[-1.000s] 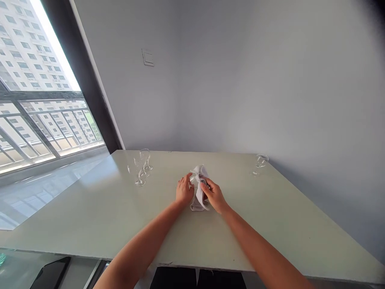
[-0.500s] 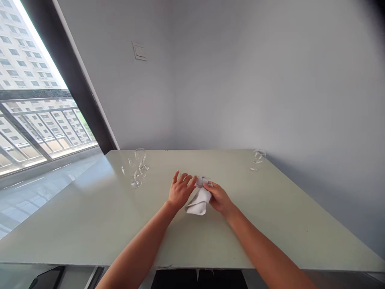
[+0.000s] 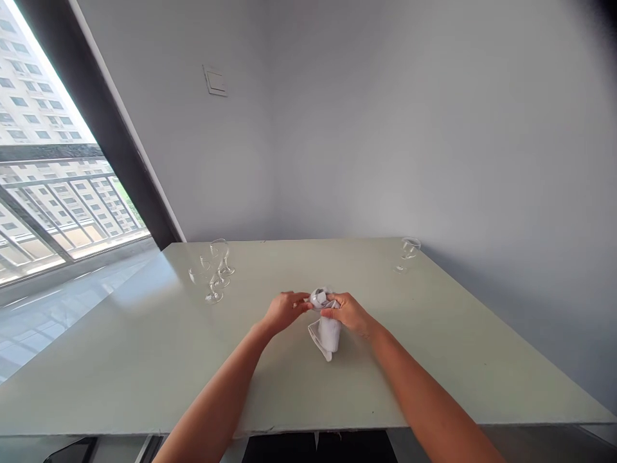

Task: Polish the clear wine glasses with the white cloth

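Observation:
Near the middle of the table, a white cloth (image 3: 330,334) is bunched at the top and hangs down in folds toward the tabletop. My right hand (image 3: 351,312) grips it from the right, thumb and fingers closed over the bunched part. A clear glass (image 3: 316,298) shows at the left of the bunch, with cloth against it. Its outline is hard to follow, and my fingers and the cloth hide most of it. From the left, my left hand (image 3: 285,310) pinches the glass's edge between fingertips and thumb.
Several clear stemmed glasses (image 3: 216,280) stand close together on the left of the pale table (image 3: 144,360). Another stemmed glass (image 3: 409,247) stands at the far right corner. Grey walls (image 3: 385,128) meet behind the table, and a window and railing are at the left.
My left hand's fingers, spread before, have closed in a pinch at the glass. The right hand has turned a little, and the cloth now hangs more upright and nearer to me.

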`<state>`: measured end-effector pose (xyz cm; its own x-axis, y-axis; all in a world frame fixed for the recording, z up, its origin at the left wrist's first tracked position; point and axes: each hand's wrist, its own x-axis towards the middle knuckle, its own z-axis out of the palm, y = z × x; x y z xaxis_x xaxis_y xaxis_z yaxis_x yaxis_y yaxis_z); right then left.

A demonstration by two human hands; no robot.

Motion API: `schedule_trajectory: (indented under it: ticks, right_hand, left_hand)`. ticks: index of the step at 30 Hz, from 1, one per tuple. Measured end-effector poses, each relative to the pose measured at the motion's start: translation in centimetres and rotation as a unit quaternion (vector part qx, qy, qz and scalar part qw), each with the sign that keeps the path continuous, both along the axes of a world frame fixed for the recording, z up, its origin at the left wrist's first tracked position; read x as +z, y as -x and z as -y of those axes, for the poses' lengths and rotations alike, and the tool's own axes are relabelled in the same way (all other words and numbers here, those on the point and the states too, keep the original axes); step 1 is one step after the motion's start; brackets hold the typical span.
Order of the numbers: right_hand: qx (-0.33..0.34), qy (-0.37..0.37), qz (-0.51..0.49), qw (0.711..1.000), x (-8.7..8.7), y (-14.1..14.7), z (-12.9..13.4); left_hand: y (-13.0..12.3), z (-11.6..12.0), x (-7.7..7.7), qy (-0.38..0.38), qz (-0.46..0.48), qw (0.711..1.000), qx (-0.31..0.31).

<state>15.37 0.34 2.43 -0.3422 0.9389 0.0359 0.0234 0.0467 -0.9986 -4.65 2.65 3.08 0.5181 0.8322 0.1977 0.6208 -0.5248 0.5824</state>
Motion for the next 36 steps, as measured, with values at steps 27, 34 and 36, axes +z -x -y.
schedule_trajectory:
  ticks: [27, 34, 36]
  right_hand:
    - [0.033, -0.09, 0.083, 0.992, -0.9, 1.1, 0.1]
    - [-0.057, -0.401, 0.304, 0.862, -2.0, -0.5, -1.6]
    - [-0.099, -0.433, 0.324, 0.835, -2.3, -0.7, -1.9]
  left_hand:
    - [1.6, -1.4, -0.7, 0.02, 0.06, 0.998, 0.02]
    - [2.2, -1.5, -0.1, 0.32, 0.165, 0.928, -0.098]
    - [2.1, -1.5, -0.2, 0.35, 0.181, 0.915, -0.091]
